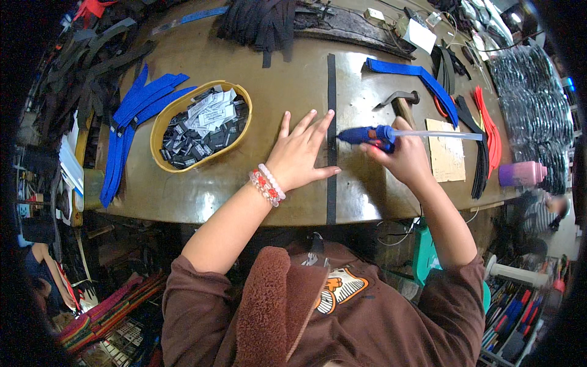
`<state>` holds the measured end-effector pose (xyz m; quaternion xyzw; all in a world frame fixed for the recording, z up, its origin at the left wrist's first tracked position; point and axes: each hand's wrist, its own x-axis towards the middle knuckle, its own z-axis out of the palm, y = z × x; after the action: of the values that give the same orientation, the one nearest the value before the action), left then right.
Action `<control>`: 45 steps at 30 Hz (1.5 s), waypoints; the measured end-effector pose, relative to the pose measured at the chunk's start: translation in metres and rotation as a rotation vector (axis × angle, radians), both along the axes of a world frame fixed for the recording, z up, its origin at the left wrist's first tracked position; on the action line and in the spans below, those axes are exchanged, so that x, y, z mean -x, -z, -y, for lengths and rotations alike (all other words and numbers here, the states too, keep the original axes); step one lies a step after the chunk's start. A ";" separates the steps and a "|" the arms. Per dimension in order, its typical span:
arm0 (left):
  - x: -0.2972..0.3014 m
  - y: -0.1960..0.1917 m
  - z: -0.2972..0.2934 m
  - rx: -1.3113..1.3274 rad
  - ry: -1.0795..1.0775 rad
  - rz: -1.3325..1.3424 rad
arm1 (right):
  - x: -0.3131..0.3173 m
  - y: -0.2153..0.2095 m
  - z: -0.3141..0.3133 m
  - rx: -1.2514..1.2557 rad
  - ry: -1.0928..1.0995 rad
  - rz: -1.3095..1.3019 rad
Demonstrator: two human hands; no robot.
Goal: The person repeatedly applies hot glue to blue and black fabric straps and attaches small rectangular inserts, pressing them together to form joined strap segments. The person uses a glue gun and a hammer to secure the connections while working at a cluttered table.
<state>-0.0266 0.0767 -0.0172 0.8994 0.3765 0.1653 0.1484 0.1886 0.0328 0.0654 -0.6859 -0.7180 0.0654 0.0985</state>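
Note:
A long black strap (331, 189) lies straight across the table, running from far to near in front of me. My left hand (301, 150) rests flat with fingers spread, its index fingertip and thumb at the strap's left edge. In my right hand (406, 156) is a blue hot glue gun (373, 136), with a clear glue stick (440, 134) jutting from its back. The nozzle points left at the strap; whether it touches cannot be made out. Left of my left hand stands a yellow oval basket (247, 125) holding black labels (183, 145) and white labels (211, 113).
Blue straps (119, 144) lie at the left, another blue strap (422, 76) at the right. Beyond the glue gun is a hammer (403, 104). A cardboard piece (447, 156), red straps (486, 125) and a purple-pink container (521, 174) sit rightward. Black straps (260, 27) heap at the far side.

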 end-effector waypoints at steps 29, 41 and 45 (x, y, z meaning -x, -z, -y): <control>0.008 0.000 -0.014 0.031 -0.184 0.668 | -0.165 0.051 -0.145 -0.500 0.606 0.346; 0.007 0.000 -0.016 -0.002 -0.130 0.581 | -0.200 0.043 -0.151 -0.536 0.402 0.216; 0.008 0.006 -0.016 0.050 -0.171 0.641 | -0.207 0.033 -0.152 -0.467 0.355 0.300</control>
<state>-0.0346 0.0927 -0.0235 0.7628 0.3886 0.4425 0.2671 0.3960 0.1844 0.0322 -0.7613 -0.5894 -0.2207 0.1562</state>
